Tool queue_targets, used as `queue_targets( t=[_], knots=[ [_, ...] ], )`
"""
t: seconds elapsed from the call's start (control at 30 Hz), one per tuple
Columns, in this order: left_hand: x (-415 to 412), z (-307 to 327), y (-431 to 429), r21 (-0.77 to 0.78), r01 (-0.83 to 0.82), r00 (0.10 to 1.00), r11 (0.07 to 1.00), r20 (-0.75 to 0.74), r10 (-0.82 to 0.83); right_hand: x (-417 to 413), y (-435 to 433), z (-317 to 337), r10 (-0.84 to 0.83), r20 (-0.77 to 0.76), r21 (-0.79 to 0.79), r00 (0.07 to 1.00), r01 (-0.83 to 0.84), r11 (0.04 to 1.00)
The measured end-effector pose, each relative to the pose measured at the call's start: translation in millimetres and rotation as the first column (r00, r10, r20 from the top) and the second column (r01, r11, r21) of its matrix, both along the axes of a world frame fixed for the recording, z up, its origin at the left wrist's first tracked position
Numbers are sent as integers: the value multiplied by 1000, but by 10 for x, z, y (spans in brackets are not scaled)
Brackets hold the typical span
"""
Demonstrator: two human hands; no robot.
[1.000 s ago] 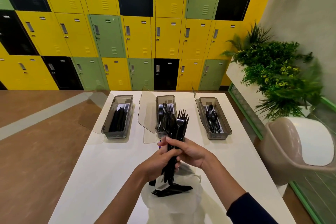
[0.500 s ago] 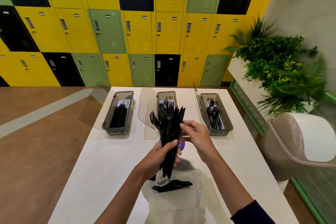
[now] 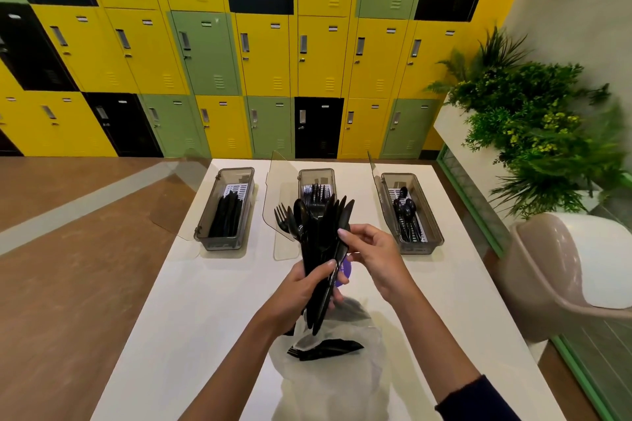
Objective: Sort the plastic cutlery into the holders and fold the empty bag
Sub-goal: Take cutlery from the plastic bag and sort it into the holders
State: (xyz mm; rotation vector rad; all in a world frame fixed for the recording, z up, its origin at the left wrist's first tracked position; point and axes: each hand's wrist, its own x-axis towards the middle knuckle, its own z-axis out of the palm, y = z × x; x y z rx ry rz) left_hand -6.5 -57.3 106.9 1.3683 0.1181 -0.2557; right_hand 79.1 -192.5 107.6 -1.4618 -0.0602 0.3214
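Black cutlery bunch point(image 3: 319, 239) is up in the air over the bench point(image 3: 191, 301), standing up, w/ forks, a spoon & knives mixed. Left hand point(image 3: 301, 287) grips it low down, fingers curled round the handles. Right hand point(image 3: 372, 253) pinches the knife at the bunch's right edge w/ thumb & fingers. Just under the hands lies the clear bag point(image 3: 328, 383), flat on the bench, w/ a few more black pieces point(image 3: 325, 349) on top. A small purple bit point(image 3: 344, 272) peeks out behind the bunch; can't tell what it is.

Further back stand 3 holders, lids open: left holder point(image 3: 219, 243) has knives, mid holder point(image 3: 316, 174) has forks, right holder point(image 3: 422, 246) has spoons. The bunch blocks most of the mid holder.

Behind the bench: yellow, green & black lockers point(image 3: 266, 55). To the right: green plants point(image 3: 533, 120) & a beige chair point(image 3: 547, 267).
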Motion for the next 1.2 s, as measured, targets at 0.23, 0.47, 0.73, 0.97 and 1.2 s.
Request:
queue_targets(
  t=[0.23, 0.47, 0.73, 0.97, 1.2],
  knots=[
    [62, -17, -15, -75, -28, 999, 997, 14, 29, -10, 110, 13, -111, 60, -5, 992, 111, 994],
    [101, -43, 42, -94, -22, 1000, 995, 20, 24, -81, 214, 24, -152, 114, -75, 982, 161, 984],
    [199, 105, 378, -113, -74, 996, 991, 38, 79, 46, 540, 202, -94, 146, -127, 985, 113, 985],
    [150, 57, 674, -120, -136, 990, 983, 23, 140, 65, 857, 197, -59, 77, -54, 995, 63, 997],
    [47, -83, 988, -110, -207, 978, 972, -30, 205, 74, 1179, 129, 15, -67, -2, 998, -15, 1000]
  ],
)
